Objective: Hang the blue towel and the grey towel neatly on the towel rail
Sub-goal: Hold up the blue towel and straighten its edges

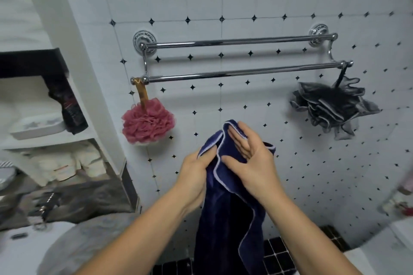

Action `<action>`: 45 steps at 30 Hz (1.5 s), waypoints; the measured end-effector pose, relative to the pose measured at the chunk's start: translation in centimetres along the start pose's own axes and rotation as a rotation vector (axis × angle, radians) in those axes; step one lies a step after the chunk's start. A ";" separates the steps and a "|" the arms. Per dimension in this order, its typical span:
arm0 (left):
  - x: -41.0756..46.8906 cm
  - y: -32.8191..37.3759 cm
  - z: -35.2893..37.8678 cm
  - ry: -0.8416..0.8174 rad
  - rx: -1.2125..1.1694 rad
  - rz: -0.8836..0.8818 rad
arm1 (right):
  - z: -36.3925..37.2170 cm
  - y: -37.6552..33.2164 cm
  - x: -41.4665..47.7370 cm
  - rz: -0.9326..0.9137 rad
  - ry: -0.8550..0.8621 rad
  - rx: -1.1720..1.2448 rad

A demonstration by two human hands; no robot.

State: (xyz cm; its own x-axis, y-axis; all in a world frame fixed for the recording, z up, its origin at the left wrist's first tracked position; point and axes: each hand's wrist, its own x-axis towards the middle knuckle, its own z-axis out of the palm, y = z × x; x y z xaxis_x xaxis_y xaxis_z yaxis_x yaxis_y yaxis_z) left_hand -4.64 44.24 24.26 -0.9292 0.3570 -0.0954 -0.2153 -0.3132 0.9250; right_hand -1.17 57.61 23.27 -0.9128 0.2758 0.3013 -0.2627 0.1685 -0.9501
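Below rail (pixel 241 72), blue towel (pixel 225 219) in both hands (pixel 194 176)

Both forearms are bare and rise from the lower edge of the view, converging toward the middle, so the two hands meet close together in front of the chest. The left hand (pixel 196 169) is curled, back of the hand toward the camera, its fingers and thumb closed in a pinch on a fold of the blue towel (pixel 225 219). The right hand (pixel 248 158) sits just beside it and slightly higher, palm turned leftward, fingers extended and slanting up with the tips gripping the cloth's upper edge, thumb spread apart below them. Both wrists are bent slightly inward.
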 end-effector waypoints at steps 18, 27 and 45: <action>-2.6 -1.0 2.6 -0.149 -0.236 0.083 | 1.8 -3.6 -1.6 -0.177 0.104 0.110; 0.0 1.3 -0.6 -0.015 0.229 0.199 | -2.2 -4.0 0.4 0.148 0.184 -0.199; -0.8 3.2 -1.9 -0.005 0.160 0.095 | -0.1 -6.4 1.2 -0.212 -0.235 -0.246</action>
State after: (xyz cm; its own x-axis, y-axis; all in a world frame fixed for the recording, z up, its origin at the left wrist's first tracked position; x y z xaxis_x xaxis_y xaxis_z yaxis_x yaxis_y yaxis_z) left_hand -5.15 41.23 26.63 -0.9417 0.3366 -0.0035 -0.0757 -0.2017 0.9765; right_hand -0.51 56.96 29.71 -0.9005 -0.0089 0.4348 -0.3965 0.4275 -0.8124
